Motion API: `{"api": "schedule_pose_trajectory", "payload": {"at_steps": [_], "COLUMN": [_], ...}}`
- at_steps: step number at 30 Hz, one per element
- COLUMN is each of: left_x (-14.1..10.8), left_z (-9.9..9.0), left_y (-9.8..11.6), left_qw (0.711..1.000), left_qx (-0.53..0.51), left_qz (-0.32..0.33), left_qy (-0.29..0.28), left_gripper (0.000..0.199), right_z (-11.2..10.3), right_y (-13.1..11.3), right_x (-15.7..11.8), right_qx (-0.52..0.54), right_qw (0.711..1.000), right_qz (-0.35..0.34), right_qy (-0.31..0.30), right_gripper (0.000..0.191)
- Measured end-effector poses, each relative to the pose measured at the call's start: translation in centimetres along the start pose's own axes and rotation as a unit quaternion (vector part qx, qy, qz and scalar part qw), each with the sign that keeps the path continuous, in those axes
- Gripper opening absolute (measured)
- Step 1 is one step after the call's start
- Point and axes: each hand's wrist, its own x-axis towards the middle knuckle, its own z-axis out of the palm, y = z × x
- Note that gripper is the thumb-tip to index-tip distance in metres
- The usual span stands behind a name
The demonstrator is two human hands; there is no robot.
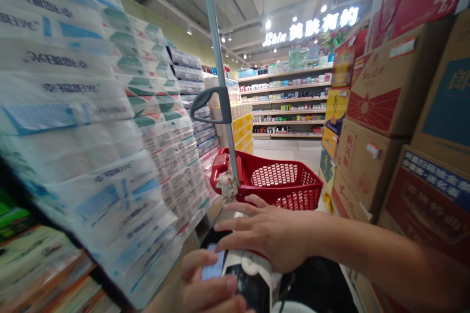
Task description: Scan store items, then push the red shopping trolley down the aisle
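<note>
My left hand is at the bottom, its fingers curled around a phone with a pale lit screen. Above and to the right, my right hand reaches in with its fingers spread and apart. Its fingertips are over the phone's upper end; whether they touch it I cannot tell. Under both hands is a black and white item, partly hidden, whose kind I cannot make out. Just beyond my right hand stands a red shopping basket with a tall grey pull handle. A crumpled pale item sits at its near end.
Tall stacks of white tissue packs line the left side. Cardboard cartons are piled on the right. Past the basket, pale floor leads to shelves of small products beneath a lit sign.
</note>
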Motion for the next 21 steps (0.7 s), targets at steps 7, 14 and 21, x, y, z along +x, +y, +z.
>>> {"api": "schedule_pose_trajectory", "payload": {"at_steps": [7, 14, 21], "left_x": [-0.3, -0.4, 0.1], "left_z": [3.4, 4.6, 2.4], "left_y": [-4.4, -3.1, -4.4], "left_qw": [0.860, 0.557, 0.574], "left_qx": [-0.192, -0.625, -0.577], "left_qz": [-0.417, -0.526, -0.549], "left_qy": [0.222, 0.152, 0.191], "left_gripper": [0.053, 0.074, 0.052], "right_z": [2.5, 5.6, 6.8], "right_y": [1.6, 2.1, 0.7], "right_x": [1.8, 3.8, 4.7], "right_qx": [0.092, 0.016, 0.076], "right_qw": [0.925, 0.826, 0.808], "right_qz": [0.300, 0.392, 0.384], "right_qy": [0.217, 0.405, 0.439], "right_gripper": [0.067, 0.072, 0.080]}}
